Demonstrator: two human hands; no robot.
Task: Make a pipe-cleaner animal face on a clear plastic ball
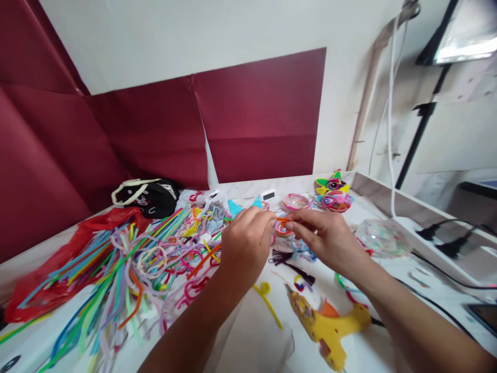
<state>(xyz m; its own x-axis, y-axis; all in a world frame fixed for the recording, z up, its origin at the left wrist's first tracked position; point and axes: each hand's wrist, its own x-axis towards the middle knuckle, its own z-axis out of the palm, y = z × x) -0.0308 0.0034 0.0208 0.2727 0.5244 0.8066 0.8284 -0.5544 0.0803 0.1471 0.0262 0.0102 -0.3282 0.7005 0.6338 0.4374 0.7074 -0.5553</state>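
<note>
Above a white tabletop point(326, 286), left hand point(248, 238) and right hand point(326, 235) pinch an orange strip point(283, 219), glue gun point(330, 326) this side of their grip.

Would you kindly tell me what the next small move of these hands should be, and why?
Probably a gentle bend of the thin, orange, fuzzy craft strip with the right hand while the left hand steadies it: both hands' fingertips are gathered at the strip, and the yellow glue gun lies in neither hand.
</note>
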